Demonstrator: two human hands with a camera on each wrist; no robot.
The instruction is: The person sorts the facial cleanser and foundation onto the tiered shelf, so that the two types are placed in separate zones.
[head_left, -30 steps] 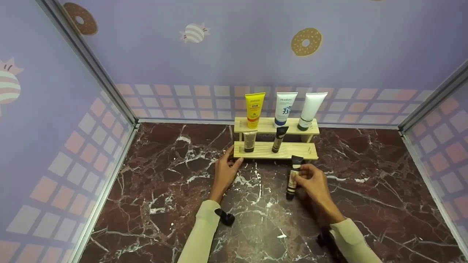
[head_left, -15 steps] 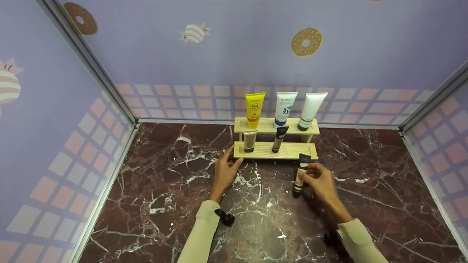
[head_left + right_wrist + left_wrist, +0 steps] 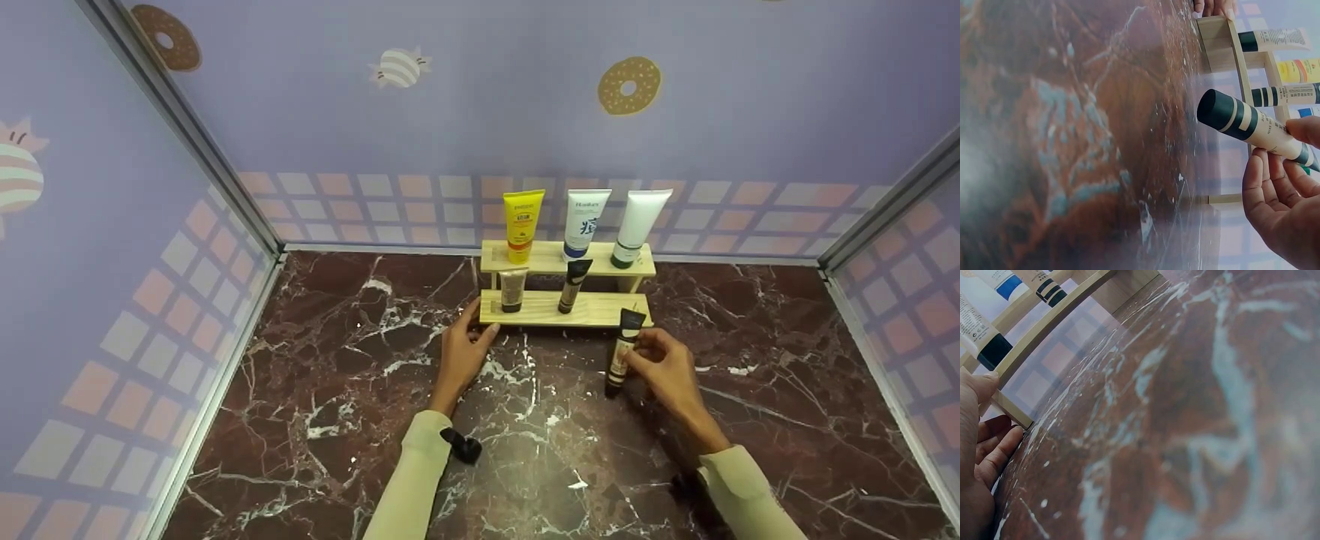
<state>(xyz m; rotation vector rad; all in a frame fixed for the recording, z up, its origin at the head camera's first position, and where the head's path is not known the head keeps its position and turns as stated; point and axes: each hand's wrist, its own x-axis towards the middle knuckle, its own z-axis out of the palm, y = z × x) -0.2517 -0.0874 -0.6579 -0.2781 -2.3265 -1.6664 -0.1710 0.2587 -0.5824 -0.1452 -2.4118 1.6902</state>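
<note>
A cosmetic tube with a dark cap, dark crimped end and beige label is pinched between the thumb and fingers of my right hand. Its cap points down, and it hangs in front of the right end of a two-tier wooden rack. In the right wrist view the tube is tilted, apart from the shelf. My left hand grips the lower tier's left end, thumb at the front edge. On that tier stand a small beige tube and a slim dark-ended tube.
On the upper tier stand a yellow tube, a white tube with a blue cap and a white tube with a green cap. The marbled tabletop is bounded by a patterned back wall and side walls.
My right hand has moved the held tube to the right and slightly toward the rack. My left hand and the rack have stayed in place.
</note>
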